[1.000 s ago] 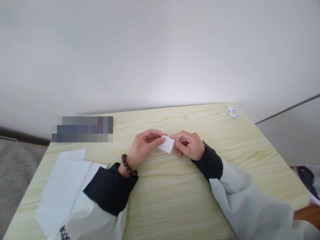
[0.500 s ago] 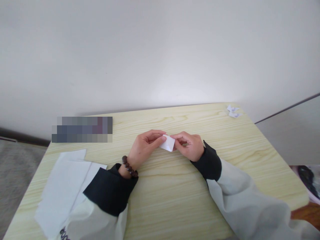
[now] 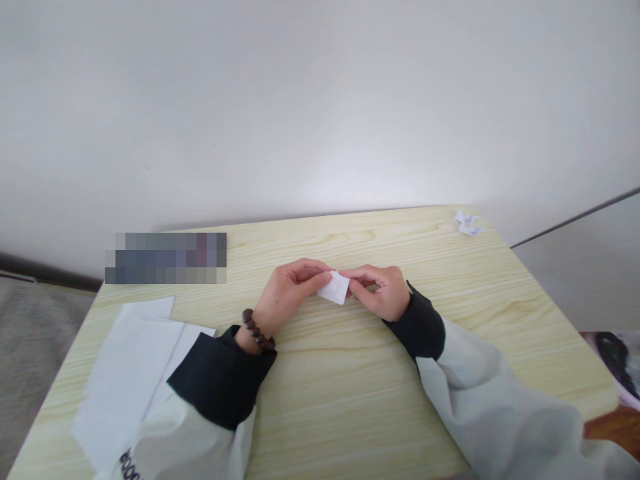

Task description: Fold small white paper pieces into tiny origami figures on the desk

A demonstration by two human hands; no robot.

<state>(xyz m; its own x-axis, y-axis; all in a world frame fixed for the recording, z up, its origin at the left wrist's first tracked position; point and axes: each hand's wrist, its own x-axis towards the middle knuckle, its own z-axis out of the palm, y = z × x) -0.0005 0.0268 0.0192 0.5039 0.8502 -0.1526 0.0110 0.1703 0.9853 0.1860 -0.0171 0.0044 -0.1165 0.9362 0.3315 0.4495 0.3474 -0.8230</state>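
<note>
A small folded piece of white paper [image 3: 335,289] is held between both hands above the middle of the table. My left hand [image 3: 291,293] pinches its left side, thumb on top and fingers behind. At the paper's right edge, my right hand [image 3: 381,291] grips it between thumb and curled fingers. The fingertips partly hide the paper's edges. A dark beaded bracelet [image 3: 254,327] circles my left wrist.
Loose white paper sheets [image 3: 125,367] lie at the table's left, partly under my left sleeve. Behind them is a pixelated block [image 3: 165,259]. Small folded white paper pieces [image 3: 469,224] rest at the far right corner of the wooden table [image 3: 350,400]. A wall stands behind.
The paper's visible face has changed slightly, its diagonal crease no longer showing as clearly. Both hands keep their grip and have barely moved.
</note>
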